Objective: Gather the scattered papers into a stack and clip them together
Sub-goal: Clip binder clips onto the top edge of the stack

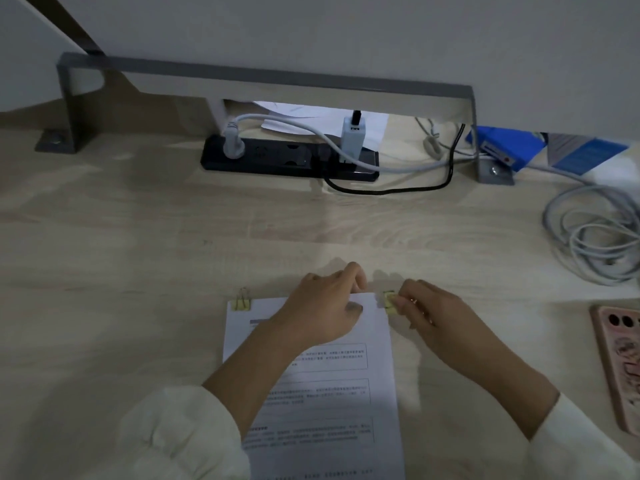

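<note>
A stack of printed white papers lies squared up on the wooden desk in front of me. A yellow binder clip is clamped on its top left corner, handles up. My left hand holds the stack's top right corner, thumb on top and fingers curled over the far edge. My right hand pinches a second yellow binder clip right at the paper's upper right edge. Whether that clip is biting the sheets, I cannot tell.
A pink phone lies face down at the right edge. Coiled grey cable sits at the right rear. A black power strip with plugs lies under a grey metal shelf bracket by the wall. Blue packets lie beyond.
</note>
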Motion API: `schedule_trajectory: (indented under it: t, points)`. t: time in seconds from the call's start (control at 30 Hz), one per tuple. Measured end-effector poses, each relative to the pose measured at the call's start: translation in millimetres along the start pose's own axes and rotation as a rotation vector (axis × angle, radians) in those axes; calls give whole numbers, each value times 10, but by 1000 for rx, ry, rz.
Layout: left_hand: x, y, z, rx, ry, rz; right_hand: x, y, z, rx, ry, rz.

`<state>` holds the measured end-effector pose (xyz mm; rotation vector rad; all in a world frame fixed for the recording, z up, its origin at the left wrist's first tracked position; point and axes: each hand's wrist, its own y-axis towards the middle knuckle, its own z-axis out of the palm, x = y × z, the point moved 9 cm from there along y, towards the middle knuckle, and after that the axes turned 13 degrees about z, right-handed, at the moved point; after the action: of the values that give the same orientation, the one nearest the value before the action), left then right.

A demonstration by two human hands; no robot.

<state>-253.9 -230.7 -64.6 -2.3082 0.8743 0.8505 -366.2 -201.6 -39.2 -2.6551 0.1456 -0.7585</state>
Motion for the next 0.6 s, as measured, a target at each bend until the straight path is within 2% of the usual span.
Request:
schedule_trajectory:
  t: [0.17,0.37,0.5,0.6]
  points:
    - [7,-45,-5,-1,-169,34,367,135,67,83,-167,-205]
    - [88,-73,-100,-96,-219,43,314,331,43,198,106,-43]
    - [119,-77,-82,-68,-255,33,365,365,111,242,44,-128]
    - [145,-78,-34,-41,-319,-4,338,411,129,266,95,-108]
